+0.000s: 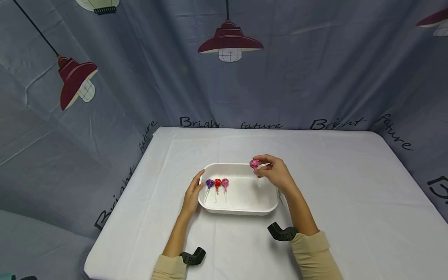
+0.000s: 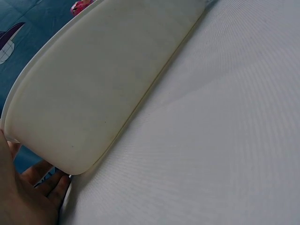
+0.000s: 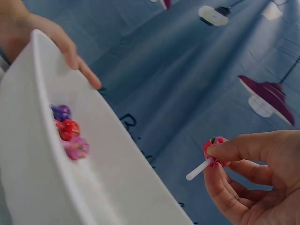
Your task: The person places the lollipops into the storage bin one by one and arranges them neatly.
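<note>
A pink-and-red wrapped lollipop (image 1: 254,163) is pinched between the thumb and fingers of my right hand (image 1: 274,171), above the right part of a white tray (image 1: 241,212). Its white stick points down in the head view; the right wrist view shows the wrapped lollipop (image 3: 215,146) close up. My left hand (image 1: 192,193) grips the tray's left end at the rim. Inside the tray, at its left, lie three lollipops in a row: purple (image 1: 209,183), red (image 1: 217,182) and pink (image 1: 225,182), sticks toward me.
Beside the tray's right end, a green-and-white item (image 1: 281,196) is partly hidden by my right forearm. A white cloth covers the table (image 1: 350,186). Behind it hangs a grey-blue curtain (image 1: 297,77) printed with lamps and lettering. Each wrist wears a black mount (image 1: 282,232).
</note>
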